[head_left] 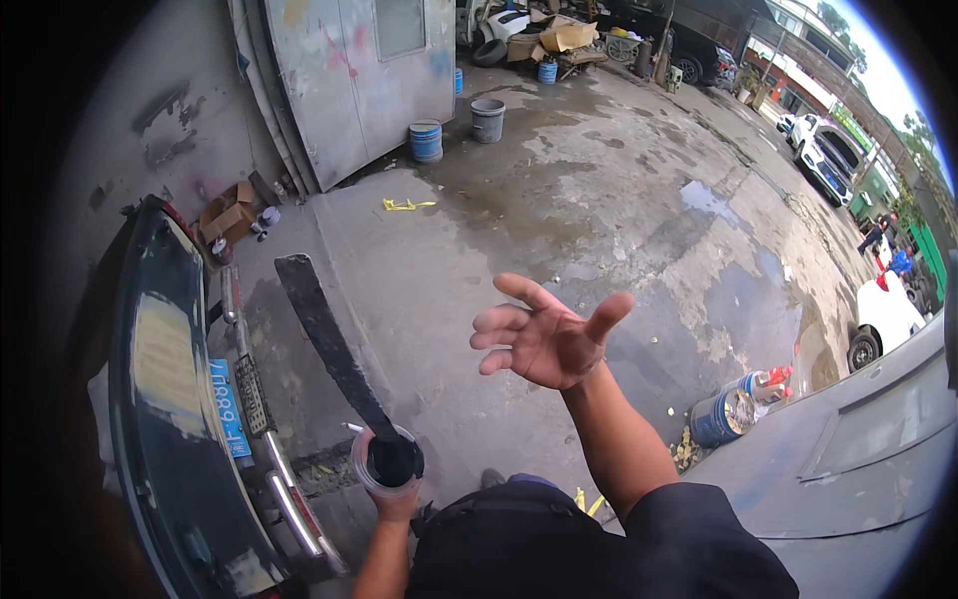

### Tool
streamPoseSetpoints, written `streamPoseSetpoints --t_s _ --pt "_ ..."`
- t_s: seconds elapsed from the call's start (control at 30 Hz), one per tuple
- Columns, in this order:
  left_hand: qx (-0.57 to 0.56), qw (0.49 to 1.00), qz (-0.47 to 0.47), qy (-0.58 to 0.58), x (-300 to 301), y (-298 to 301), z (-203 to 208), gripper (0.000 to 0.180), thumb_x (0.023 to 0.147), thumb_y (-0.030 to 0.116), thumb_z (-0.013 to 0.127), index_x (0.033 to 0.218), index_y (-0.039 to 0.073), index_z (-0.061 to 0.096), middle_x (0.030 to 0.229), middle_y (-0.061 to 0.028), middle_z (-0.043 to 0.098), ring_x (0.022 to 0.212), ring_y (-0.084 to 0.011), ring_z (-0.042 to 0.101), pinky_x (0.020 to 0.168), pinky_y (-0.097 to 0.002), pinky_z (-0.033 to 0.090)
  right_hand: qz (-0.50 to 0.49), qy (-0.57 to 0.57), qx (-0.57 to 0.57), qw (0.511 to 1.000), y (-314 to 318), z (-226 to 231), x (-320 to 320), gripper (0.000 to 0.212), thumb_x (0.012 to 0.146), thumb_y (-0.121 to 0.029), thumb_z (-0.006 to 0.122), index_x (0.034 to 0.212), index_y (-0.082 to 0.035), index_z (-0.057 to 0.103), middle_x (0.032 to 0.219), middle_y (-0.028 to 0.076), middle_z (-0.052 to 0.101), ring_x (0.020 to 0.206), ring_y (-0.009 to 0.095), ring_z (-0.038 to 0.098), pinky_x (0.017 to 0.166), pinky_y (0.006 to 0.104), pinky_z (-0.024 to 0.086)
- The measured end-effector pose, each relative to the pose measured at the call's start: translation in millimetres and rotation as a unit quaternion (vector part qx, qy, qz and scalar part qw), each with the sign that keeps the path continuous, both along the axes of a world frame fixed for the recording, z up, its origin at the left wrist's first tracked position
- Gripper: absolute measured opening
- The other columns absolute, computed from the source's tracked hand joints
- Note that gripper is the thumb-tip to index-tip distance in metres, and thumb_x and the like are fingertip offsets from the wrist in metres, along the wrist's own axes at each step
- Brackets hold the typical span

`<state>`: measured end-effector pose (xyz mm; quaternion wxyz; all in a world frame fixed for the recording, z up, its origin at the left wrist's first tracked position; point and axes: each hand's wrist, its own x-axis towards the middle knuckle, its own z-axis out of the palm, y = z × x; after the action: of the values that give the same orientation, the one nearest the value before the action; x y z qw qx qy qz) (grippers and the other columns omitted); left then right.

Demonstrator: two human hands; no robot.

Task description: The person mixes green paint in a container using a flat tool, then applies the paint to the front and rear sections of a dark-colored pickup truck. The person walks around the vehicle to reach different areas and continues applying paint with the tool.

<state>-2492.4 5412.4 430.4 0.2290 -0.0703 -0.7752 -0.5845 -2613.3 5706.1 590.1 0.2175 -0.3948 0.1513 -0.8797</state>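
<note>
My left hand (396, 506) is wrapped round a clear plastic cup (363, 461) low in the view, its fingers partly hidden by the cup. Dark liquid, apparently paint, lies in the cup (421, 461). A long flat stick (334, 344), coated black, stands tilted in it and leans up and to the left. Out in front of me, palm up with fingers spread, my right hand (549, 334) holds nothing. To the left is the rear of a dark vehicle (150, 419), with pale patches on its panel and a chrome bumper (284, 489).
By the metal door (364, 90) stand a blue bucket (426, 142) and a grey bucket (487, 121). A cardboard box (228, 213) sits by the wall. Yellow tape (408, 205) lies on the wet-stained concrete. At right, a blue bucket (714, 419) stands beside a grey door (868, 449).
</note>
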Motion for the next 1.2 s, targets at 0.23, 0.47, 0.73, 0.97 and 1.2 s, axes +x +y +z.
streamPoseSetpoints --t_s 0.23,0.47,0.73,0.97,1.2 --pt "0.059 0.995 0.078 0.019 57 -18 31 0.086 0.07 0.013 0.075 0.143 -0.001 0.033 0.134 -0.0161 0.046 0.124 -0.0311 0.053 0.108 -0.0425 0.041 0.179 0.074 -0.091 0.977 -51 -4 -3 0.131 0.064 -0.089 0.058 0.155 -0.005 0.017 0.142 0.031 0.044 0.131 0.041 0.048 0.104 0.0551 0.042" --pt "0.059 0.974 0.217 0.01 132 -59 13 0.092 0.057 0.012 0.079 0.139 -0.001 0.04 0.136 -0.0154 0.046 0.13 -0.0303 0.045 0.114 -0.0431 0.031 0.182 0.002 0.114 0.977 -129 -5 9 0.104 0.082 -0.073 0.059 0.151 -0.002 0.027 0.132 0.028 0.055 0.118 0.037 0.059 0.097 0.0486 0.049" --pt "0.01 0.953 0.303 0.024 226 -99 47 0.095 0.054 0.005 0.088 0.138 0.0 0.043 0.134 -0.0156 0.046 0.127 -0.0315 0.05 0.108 -0.0404 0.041 0.059 0.04 0.371 0.926 -271 29 99 0.04 0.09 -0.007 0.068 0.127 -0.001 0.057 0.087 0.006 0.065 0.075 0.017 0.061 0.069 0.0283 0.05" --pt "-0.053 0.891 0.451 0.009 318 -131 27 0.088 0.055 0.014 0.09 0.132 -0.001 0.052 0.131 -0.0177 0.052 0.122 -0.0327 0.054 0.104 -0.0396 0.044 0.196 0.236 0.446 0.841 -390 62 200 0.043 0.09 -0.013 0.073 0.126 -0.001 0.054 0.099 0.005 0.064 0.089 0.014 0.062 0.078 0.0285 0.051" --pt "-0.056 0.848 0.527 -0.001 366 -149 31 0.084 0.061 0.013 0.089 0.133 -0.002 0.049 0.126 -0.02 0.055 0.12 -0.0381 0.052 0.103 -0.0436 0.044 0.234 0.392 0.447 0.769 -459 64 262 0.051 0.094 -0.013 0.068 0.137 0.003 0.048 0.1 0.004 0.065 0.088 0.011 0.061 0.078 0.0271 0.051"
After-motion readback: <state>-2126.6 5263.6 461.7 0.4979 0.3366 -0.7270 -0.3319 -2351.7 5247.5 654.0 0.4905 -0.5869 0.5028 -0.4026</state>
